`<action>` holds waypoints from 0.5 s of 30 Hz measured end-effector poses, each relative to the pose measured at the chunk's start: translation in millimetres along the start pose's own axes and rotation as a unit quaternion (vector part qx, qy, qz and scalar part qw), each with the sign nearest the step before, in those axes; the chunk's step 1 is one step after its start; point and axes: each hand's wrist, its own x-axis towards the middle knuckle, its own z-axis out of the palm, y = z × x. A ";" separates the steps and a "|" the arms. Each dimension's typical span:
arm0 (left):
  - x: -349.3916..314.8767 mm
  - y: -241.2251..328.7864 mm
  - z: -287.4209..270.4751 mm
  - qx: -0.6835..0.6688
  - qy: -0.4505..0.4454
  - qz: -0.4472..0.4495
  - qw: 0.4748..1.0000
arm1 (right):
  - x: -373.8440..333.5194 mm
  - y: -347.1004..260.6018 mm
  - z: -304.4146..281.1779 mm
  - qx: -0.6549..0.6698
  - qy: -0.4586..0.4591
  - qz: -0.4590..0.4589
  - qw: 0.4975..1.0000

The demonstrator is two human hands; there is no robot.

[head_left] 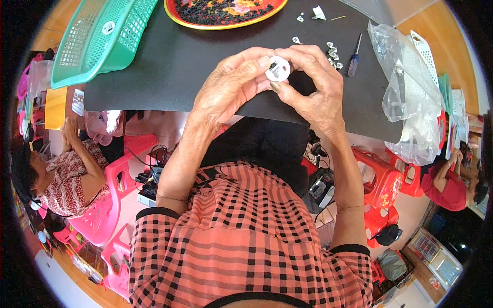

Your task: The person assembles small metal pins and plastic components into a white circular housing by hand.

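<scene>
White disc up between both hands, above the near edge of the black tabletop, face turned toward me. Small dark openings and a greyish patch on that face; too small to make out further.

Chief risk, as I judge it: a slip. Pinch is all fingertip on a narrow rim, so uneven pressure from one side could twist the disc out. Held this near the tabletop's edge, it might miss the surface altogether if dropped. Anything loose inside the openings could spill if I tipped the face down; whether anything is loose, cannot tell. Squeezing hard might crack it, if it is the thin plastic it looks like.

Grip: left hand has its thumb at the disc's left rim, fingers bent behind. Right hand takes the opposite side, thumb under the lower rim, forefinger curving in from above. Disc caught between the two; contact at the back is hidden.

Farther out: small clear and white pieces right of the tabletop's middle; screwdriver on its right part. Red tray of black bits at its far side, green basket at its far left, clear plastic bag over its right edge.
</scene>
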 end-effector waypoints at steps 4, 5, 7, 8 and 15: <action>-1.5 1.5 2.4 0.001 0.000 0.013 1.000 | -0.9 -0.4 0.7 -0.010 0.004 0.001 1.000; -1.9 1.6 2.3 0.006 0.003 0.013 1.000 | -1.4 -0.8 1.1 -0.015 0.009 -0.001 1.000; -2.0 2.0 0.3 -0.019 0.002 0.014 1.000 | -1.2 -2.8 -1.2 -0.041 0.023 -0.024 0.999; -2.0 2.1 -0.9 -0.043 0.000 0.013 0.999 | -0.4 -3.5 -2.7 -0.067 0.038 -0.047 0.996; -1.9 3.6 -1.3 -0.079 -0.003 0.006 0.997 | 0.0 -5.1 -3.6 -0.044 0.031 -0.067 0.996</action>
